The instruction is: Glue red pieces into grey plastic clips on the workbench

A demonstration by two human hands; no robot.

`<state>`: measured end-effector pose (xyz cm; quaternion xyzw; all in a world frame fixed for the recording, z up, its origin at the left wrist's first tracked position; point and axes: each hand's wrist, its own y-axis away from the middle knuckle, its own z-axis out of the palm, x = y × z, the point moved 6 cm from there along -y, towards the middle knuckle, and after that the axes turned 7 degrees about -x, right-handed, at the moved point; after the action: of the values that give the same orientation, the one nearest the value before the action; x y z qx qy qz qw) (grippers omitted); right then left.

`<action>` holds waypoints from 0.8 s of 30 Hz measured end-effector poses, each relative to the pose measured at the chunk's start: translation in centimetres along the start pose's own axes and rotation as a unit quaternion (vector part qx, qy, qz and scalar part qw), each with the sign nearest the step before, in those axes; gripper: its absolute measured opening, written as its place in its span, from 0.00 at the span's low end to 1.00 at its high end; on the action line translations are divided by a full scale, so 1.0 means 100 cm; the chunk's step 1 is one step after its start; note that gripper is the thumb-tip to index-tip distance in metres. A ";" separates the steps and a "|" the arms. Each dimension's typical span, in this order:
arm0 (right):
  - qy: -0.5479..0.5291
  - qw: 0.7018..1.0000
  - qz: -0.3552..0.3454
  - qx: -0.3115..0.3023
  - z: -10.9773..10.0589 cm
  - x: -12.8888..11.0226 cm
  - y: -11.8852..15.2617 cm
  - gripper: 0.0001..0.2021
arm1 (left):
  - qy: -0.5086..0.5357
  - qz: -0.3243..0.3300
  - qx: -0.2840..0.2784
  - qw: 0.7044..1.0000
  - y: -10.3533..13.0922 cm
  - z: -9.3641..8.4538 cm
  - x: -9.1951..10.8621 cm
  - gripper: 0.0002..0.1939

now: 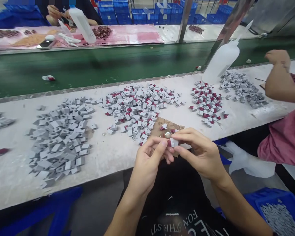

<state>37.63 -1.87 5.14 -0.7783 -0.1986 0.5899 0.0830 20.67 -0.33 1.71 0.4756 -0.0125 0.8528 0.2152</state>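
A small grey and dark-red piece (173,142) is held between my two hands over the table's near edge. My left hand (149,154) has its thumb and fingers closed at the dark-red end. The thumb and forefinger of my right hand (203,150) pinch the grey end. Just behind the fingers, a small round shiny blob (167,134) rests on a piece of brown cardboard (159,124). Another grey-and-red piece (163,127) lies on that cardboard. Beyond it spreads a heap of grey-and-red pieces (137,106).
A pile of plain grey pieces (64,137) covers the table's left. On the right are another grey-and-red pile (207,103) and a white squeeze bottle (222,60). Behind runs a green belt (88,65). A co-worker's arm (280,77) reaches in at right; another person's hands (55,13) work opposite.
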 end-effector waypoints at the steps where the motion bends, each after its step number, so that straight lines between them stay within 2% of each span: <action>1: -0.003 1.000 -0.003 -0.009 0.001 0.000 0.000 0.22 | 0.006 -0.004 0.007 1.000 0.001 -0.001 -0.002 0.21; 4: -0.021 1.000 0.001 -0.023 0.003 0.002 0.001 0.23 | 0.007 -0.009 0.016 1.000 0.003 -0.003 -0.008 0.22; 7: -0.079 0.995 0.055 -0.003 0.005 0.009 0.003 0.18 | -0.006 0.003 0.008 1.000 0.008 -0.006 -0.009 0.21; 10: -0.169 0.978 0.124 0.020 0.010 0.016 0.005 0.10 | -0.047 0.049 0.007 0.998 0.013 -0.009 -0.003 0.13; 13: -0.210 0.965 0.153 0.024 0.015 0.015 0.006 0.05 | -0.093 0.071 0.011 0.993 0.018 -0.010 0.003 0.10; 17: -0.130 0.981 0.140 0.020 0.015 0.010 0.011 0.06 | -0.073 0.054 0.009 0.996 0.024 -0.007 -0.002 0.04; 21: -0.029 0.996 0.078 -0.018 0.014 0.008 0.016 0.12 | -0.073 0.006 0.020 0.997 0.029 -0.011 -0.017 0.10; 23: 0.008 0.997 0.068 -0.045 0.014 0.011 0.020 0.13 | -0.126 -0.007 0.026 0.992 0.035 -0.021 -0.017 0.12; 24: 0.028 0.996 0.069 -0.050 0.012 0.014 0.023 0.12 | -0.185 0.005 0.045 0.982 0.039 -0.030 -0.012 0.12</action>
<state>37.30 -3.49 2.69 -0.8095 -0.1712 0.5616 0.0090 17.28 -3.64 -0.20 0.6342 -0.0166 0.7509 0.1833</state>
